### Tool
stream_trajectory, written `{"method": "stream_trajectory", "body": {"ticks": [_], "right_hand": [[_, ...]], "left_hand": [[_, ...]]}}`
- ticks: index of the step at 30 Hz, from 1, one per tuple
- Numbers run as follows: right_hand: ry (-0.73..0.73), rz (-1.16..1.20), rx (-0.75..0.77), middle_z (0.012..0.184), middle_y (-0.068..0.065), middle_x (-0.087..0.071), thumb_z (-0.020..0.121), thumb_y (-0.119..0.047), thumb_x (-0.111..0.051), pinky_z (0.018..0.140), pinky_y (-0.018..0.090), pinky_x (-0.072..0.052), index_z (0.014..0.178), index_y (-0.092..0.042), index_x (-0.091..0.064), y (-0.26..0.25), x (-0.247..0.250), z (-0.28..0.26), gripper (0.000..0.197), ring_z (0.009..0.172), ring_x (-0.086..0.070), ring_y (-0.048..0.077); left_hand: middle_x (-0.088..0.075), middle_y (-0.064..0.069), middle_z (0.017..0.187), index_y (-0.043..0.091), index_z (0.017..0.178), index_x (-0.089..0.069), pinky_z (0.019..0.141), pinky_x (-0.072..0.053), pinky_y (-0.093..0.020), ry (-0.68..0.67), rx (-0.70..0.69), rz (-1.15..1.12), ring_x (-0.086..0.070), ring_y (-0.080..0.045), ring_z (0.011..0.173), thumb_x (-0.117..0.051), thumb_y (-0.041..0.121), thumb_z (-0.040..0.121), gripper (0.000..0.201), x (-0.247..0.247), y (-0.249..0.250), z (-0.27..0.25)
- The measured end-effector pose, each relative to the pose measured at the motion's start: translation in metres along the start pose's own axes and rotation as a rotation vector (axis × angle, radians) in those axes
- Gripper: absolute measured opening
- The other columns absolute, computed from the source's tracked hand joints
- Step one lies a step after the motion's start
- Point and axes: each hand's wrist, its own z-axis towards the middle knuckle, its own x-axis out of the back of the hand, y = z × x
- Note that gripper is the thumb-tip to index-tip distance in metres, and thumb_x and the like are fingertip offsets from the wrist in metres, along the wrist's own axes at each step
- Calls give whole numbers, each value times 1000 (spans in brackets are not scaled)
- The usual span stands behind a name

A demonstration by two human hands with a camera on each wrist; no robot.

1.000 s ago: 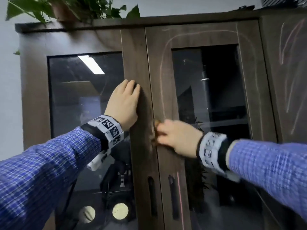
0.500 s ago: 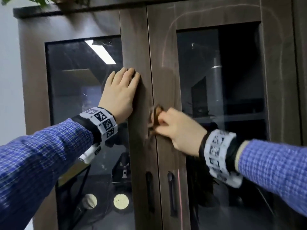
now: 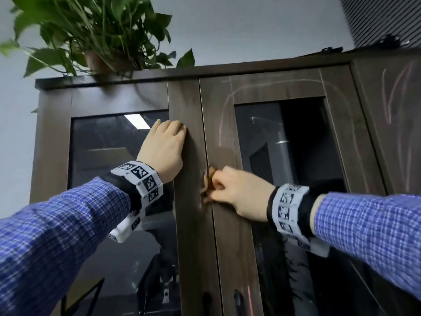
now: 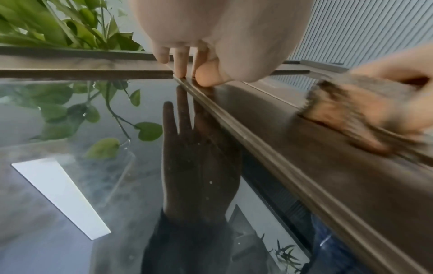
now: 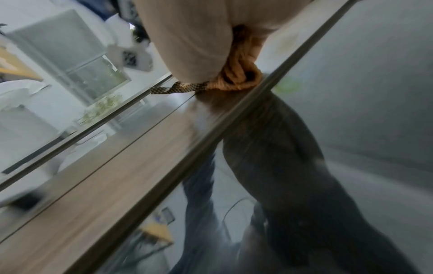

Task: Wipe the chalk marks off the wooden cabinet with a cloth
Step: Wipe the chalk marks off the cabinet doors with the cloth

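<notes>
A dark wooden cabinet (image 3: 186,106) with two glass doors fills the head view. Pale chalk lines (image 3: 222,115) arch over the right door's frame, and more chalk marks (image 3: 387,96) streak the side panel at the far right. My right hand (image 3: 234,192) grips a bunched brown cloth (image 3: 208,181) and presses it on the wood where the two doors meet. The cloth (image 4: 351,113) (image 5: 236,74) shows blurred in both wrist views. My left hand (image 3: 163,149) lies flat with straight fingers (image 4: 180,61) on the left door's frame and glass.
A potted green plant (image 3: 95,35) stands on the cabinet's top at the left, its leaves hanging over the edge. Two slot handles (image 3: 238,299) sit low on the doors. A pink chalk line (image 3: 249,295) runs beside the right handle. The glass reflects a ceiling light (image 3: 136,120).
The view has tilted up, so the plant and the cabinet's top show again. My right hand with the cloth stays at the door seam, rubbing slightly. The left hand keeps its place.
</notes>
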Motion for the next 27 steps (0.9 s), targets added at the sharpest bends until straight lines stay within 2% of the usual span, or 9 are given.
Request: {"method": "stream_trajectory", "body": {"ticks": [3,6,10,12,14,16,19,24,27], "right_hand": [[116,47,-160,103,6,-48,82,-5,-62,72,35,-47,115,-26,-68,32,12,32,40,91,-45,24],[140,53,-261,109,6,-48,85,-4,-60,83,36,-45,123,-31,-65,54,23,58,47,96,-46,25],[255,117,-445,124,8,-47,91,-10,-58,99,36,-41,126,-34,-62,92,45,87,43,112,-49,30],[296,152,-578,127,5,-46,92,-15,-59,103,34,-39,127,-37,-61,112,58,103,42,116,-49,28],[304,150,-640,130,4,-44,94,-18,-58,104,31,-36,131,-34,-59,119,67,113,41,122,-46,26],[287,137,-625,132,7,-42,94,-14,-55,107,32,-35,134,-32,-57,109,71,108,44,124,-42,29],[233,138,-541,128,10,-40,94,-11,-51,105,40,-39,135,-28,-54,81,64,88,45,117,-43,31],[147,-2,-435,131,11,-37,90,-14,-49,101,43,-41,140,-27,-48,82,59,87,52,117,-39,32],[144,-74,-487,135,12,-38,92,-19,-46,98,42,-43,140,-23,-46,91,60,97,48,119,-39,32]], "left_hand": [[-58,-15,132,0,129,-62,114,-33,-49,73,16,-15,-49,-39,119,-45,8,77,55,-4,-2,3],[-64,-14,115,1,110,-69,105,-39,-47,107,3,-5,-55,-39,103,-32,17,70,56,-7,-1,5],[-63,-11,112,3,109,-68,105,-38,-47,71,-2,13,-56,-38,101,-25,19,68,62,-7,1,5],[-63,-11,111,3,109,-68,107,-38,-49,75,6,22,-56,-37,100,-28,22,71,59,-7,2,4],[-62,-11,108,3,105,-67,106,-39,-50,76,15,19,-56,-36,99,-34,28,75,51,-4,6,2],[-59,-12,103,4,98,-65,105,-39,-49,53,32,38,-55,-36,98,-35,36,82,46,-1,13,2],[-57,-14,99,4,96,-63,106,-38,-51,43,68,67,-53,-37,97,-37,46,92,50,2,27,6],[-56,-14,118,7,118,-56,106,-39,-49,55,74,-25,-51,-34,109,-38,49,88,56,8,45,24],[-54,-13,123,11,125,-53,105,-40,-50,59,59,-100,-49,-35,114,-40,48,87,54,14,56,40]]}}
